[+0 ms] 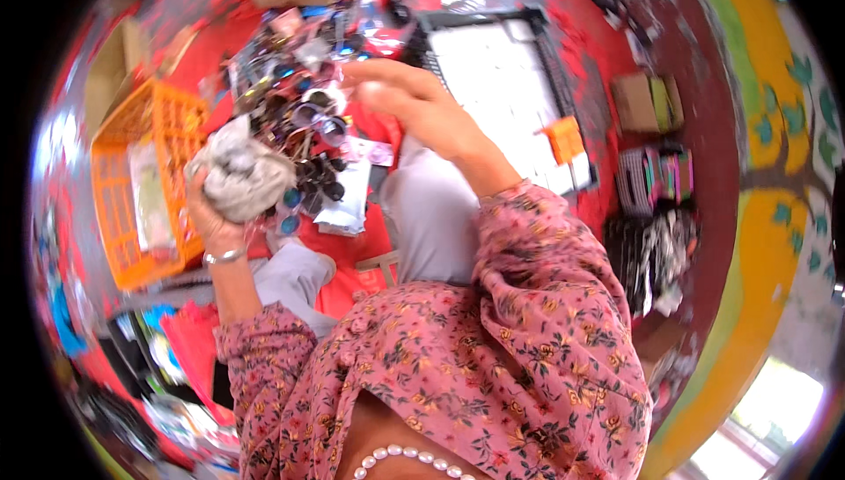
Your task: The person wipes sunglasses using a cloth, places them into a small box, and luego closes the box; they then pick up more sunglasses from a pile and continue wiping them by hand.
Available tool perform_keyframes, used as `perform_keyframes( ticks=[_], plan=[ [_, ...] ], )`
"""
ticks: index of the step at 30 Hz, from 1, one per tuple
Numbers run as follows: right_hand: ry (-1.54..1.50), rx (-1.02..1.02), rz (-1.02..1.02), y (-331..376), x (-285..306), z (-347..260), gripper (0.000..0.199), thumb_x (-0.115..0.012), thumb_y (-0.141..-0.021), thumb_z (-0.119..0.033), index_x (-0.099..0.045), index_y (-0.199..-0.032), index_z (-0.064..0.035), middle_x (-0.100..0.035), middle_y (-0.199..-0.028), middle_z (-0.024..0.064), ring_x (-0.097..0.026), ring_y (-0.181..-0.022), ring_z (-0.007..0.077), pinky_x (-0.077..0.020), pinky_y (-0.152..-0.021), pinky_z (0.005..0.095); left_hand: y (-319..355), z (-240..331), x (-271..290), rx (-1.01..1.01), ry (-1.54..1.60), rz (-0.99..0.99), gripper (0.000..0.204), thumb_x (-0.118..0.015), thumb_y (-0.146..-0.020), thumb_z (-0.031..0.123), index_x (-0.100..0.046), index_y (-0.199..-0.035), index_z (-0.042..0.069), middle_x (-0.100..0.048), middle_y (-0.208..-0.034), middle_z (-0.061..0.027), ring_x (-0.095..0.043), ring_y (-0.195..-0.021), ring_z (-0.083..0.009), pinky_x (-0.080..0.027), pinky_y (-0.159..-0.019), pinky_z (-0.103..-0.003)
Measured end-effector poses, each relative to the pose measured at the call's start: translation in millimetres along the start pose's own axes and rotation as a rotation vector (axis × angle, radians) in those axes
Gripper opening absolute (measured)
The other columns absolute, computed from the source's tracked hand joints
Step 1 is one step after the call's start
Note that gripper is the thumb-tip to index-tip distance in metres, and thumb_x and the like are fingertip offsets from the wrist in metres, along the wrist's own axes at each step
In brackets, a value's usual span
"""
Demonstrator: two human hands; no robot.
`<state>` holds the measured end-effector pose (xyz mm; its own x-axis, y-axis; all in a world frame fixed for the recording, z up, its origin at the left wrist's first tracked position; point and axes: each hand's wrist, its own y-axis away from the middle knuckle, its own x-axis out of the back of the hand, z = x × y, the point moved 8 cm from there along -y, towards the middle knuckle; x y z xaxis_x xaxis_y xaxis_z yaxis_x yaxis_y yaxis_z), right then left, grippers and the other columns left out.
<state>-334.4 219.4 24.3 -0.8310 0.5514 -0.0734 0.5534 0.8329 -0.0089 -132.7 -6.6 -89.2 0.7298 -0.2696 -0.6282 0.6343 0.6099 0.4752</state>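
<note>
The left hand [214, 223] clamps its fingers on a pale bundle [242, 172] between the orange basket [169, 132] and the heaped sunglasses [306, 115]. The right hand [400, 90] is at their right side; whether its fingers are together, I cannot tell.

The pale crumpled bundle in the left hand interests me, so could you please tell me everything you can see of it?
The pale crumpled bundle is off-white to light grey, roughly rounded, with bunched folds and a greyer patch near its middle. It looks like soft cloth or thin wrapping; blur hides which. The left hand holds it from its lower left side. In the picture it appears between the orange basket and the heap of sunglasses; whether it touches either cannot be told.
</note>
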Motion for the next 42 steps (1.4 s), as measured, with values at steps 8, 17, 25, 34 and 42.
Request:
perform_keyframes(
  ticks=[8, 17, 25, 34, 42],
  plan=[
    [-0.185, -1.177, 0.772, 400, 143, 229, 0.035, -0.048, -0.088, -0.031, -0.058, -0.072, -0.0012, -0.061, -0.065, 0.0083, -0.056, -0.056, 0.0168, -0.0455, -0.053, 0.0284, -18, -21, -1, 0.083, -0.158, -0.073, 0.051, -0.056, -0.079, 0.032, -0.046, -0.119, 0.002, -0.053, -0.115, -0.0136, -0.053, -0.104, -0.0295, -0.045, -0.089, -0.047],
    [-1.003, -1.181, 1.122, 403, 83, 338, 0.027, -0.05, -0.086, -0.024, -0.049, -0.101, -0.0004, -0.056, -0.096, 0.0181, -0.057, -0.088, 0.0322, -0.05, -0.075, 0.0437, 7, -48, 18, 0.242, -0.252, -0.055, 0.045, -0.055, -0.08, 0.034, -0.052, -0.114, 0.004, -0.058, -0.108, -0.0098, -0.057, -0.097, -0.0251, -0.047, -0.085, -0.039],
    [-1.442, -0.641, 1.149, 401, 73, 389, 0.025, -0.05, -0.084, -0.013, -0.053, -0.102, 0.0048, -0.057, -0.099, 0.0182, -0.054, -0.097, 0.0293, -0.0446, -0.087, 0.0418, 10, -66, 29, 0.245, -0.273, -0.031, 0.043, -0.051, -0.083, 0.032, -0.05, -0.115, 0.002, -0.057, -0.11, -0.0142, -0.056, -0.1, -0.0275, -0.046, -0.088, -0.041],
    [-0.684, -0.542, 1.162, 392, 114, 358, 0.026, -0.051, -0.087, -0.012, -0.048, -0.105, 0.0069, -0.053, -0.103, 0.018, -0.054, -0.093, 0.0242, -0.0484, -0.084, 0.0371, -6, -96, 40, 0.366, -0.307, 0.032, 0.051, -0.049, -0.084, 0.036, -0.045, -0.123, 0.004, -0.051, -0.12, -0.0132, -0.051, -0.108, -0.028, -0.044, -0.091, -0.042],
    [0.057, -0.74, 0.974, 373, 121, 272, 0.019, -0.055, -0.085, -0.009, -0.057, -0.097, 0.0054, -0.056, -0.076, 0.0052, -0.053, -0.067, 0.0106, -0.0449, -0.06, 0.0256, -13, -96, 44, 0.354, -0.392, 0.081, 0.05, -0.052, -0.083, 0.035, -0.045, -0.123, 0.004, -0.051, -0.121, -0.0121, -0.051, -0.109, -0.0281, -0.044, -0.091, -0.042]
  ],
)
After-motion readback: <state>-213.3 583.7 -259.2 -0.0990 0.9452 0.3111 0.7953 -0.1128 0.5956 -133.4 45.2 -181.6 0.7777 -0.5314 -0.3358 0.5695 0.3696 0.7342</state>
